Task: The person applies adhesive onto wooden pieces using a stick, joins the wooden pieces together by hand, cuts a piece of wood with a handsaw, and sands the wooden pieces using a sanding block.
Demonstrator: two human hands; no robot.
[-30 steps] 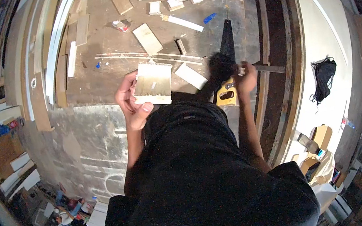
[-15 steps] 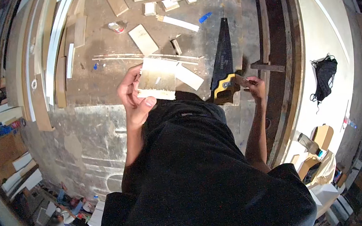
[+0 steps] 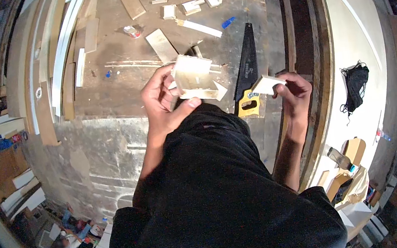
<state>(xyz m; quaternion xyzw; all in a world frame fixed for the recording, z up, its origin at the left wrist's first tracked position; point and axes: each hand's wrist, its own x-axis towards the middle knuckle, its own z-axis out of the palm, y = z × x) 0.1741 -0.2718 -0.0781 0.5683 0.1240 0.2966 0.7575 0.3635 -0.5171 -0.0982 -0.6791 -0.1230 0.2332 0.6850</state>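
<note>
My left hand point(image 3: 163, 101) grips a small pale wooden box point(image 3: 193, 77) by its left side, thumb along the near edge and fingers behind. Glare washes out the box's upper part. In my right hand point(image 3: 297, 90) a small flat wood piece point(image 3: 267, 84) is pinched between thumb and fingers. That piece hangs over the yellow handle of a handsaw point(image 3: 246, 67), which lies on the workbench with its black blade pointing away. Just beyond the box lies a flat board point(image 3: 161, 46), partly hidden by it.
Several small wooden assemblies point(image 3: 192, 7) stand at the far side of the workbench point(image 3: 112, 40). A blue object point(image 3: 228, 22) and a red-and-white item point(image 3: 131, 31) lie nearer. Long boards point(image 3: 57, 62) line the left. A black corded item point(image 3: 355, 84) rests on the white panel at right.
My right hand has lifted the small wood piece from beside the saw handle and turned it into clearer view. My left hand has shifted slightly right with the box, which is now tilted.
</note>
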